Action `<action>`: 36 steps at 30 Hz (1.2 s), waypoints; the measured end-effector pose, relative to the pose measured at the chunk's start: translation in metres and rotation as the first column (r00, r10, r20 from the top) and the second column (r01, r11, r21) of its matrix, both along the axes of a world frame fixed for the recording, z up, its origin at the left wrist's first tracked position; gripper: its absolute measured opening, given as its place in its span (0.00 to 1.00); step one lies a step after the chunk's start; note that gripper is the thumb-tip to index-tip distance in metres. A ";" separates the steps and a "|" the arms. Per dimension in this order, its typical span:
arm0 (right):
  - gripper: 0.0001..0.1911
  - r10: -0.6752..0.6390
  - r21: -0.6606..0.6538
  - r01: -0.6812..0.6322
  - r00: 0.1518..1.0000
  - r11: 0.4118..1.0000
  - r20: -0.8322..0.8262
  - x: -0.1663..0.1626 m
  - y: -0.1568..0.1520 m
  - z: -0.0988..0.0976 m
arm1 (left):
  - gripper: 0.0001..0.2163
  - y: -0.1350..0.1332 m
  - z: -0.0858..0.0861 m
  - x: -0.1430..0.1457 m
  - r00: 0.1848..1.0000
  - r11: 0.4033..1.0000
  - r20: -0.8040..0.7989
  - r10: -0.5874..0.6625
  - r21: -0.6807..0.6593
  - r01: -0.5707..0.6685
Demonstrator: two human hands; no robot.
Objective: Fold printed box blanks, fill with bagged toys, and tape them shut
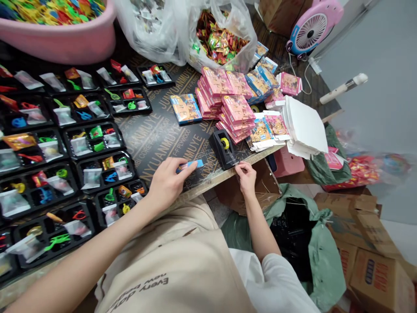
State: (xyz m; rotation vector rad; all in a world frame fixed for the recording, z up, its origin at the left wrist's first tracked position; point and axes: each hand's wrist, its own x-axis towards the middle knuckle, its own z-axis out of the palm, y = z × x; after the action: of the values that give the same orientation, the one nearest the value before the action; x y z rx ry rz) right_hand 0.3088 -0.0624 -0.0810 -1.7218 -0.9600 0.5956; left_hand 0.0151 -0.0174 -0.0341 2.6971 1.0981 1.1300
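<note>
The small blue packet (195,164) lies near the surface's (153,143) near edge, partly beneath the left hand (169,180) — thumb along it, other fingers loosely bent, though whether they grip I cannot tell. It looks light and crushable, best held flat by its sides. The right hand (246,176) has thumb and fingertips pinched at the tape (232,159), just on the near right of the black dispenser (217,148) — likely flimsy, sticky stuff, best taken by its free end.
</note>
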 end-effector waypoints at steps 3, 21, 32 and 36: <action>0.11 -0.050 0.044 0.049 0.999 0.998 0.010 0.001 0.000 -0.007 | 0.15 -0.001 0.001 0.002 1.000 1.000 0.006 0.008 -0.001 -0.008; 0.18 0.313 0.018 -0.407 0.673 0.913 -0.670 -0.104 -0.015 0.073 | 0.11 0.002 -0.006 -0.003 0.989 0.992 0.122 -0.082 -0.087 0.093; 0.14 0.336 0.093 -0.595 0.313 0.798 -0.889 -0.128 0.012 0.060 | 0.12 0.006 0.003 -0.007 0.989 0.987 0.048 -0.137 -0.080 0.140; 0.12 0.452 -0.065 -0.594 0.674 0.802 -0.585 -0.125 0.010 0.057 | 0.05 0.006 0.000 0.000 0.991 0.997 0.112 -0.073 -0.014 0.075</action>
State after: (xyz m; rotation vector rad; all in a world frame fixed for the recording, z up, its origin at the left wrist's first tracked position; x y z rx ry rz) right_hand 0.1834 -0.0522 -0.0245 -1.3272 -0.9838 1.5707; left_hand 0.0149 -0.0115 -0.0342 2.6020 0.9788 1.2343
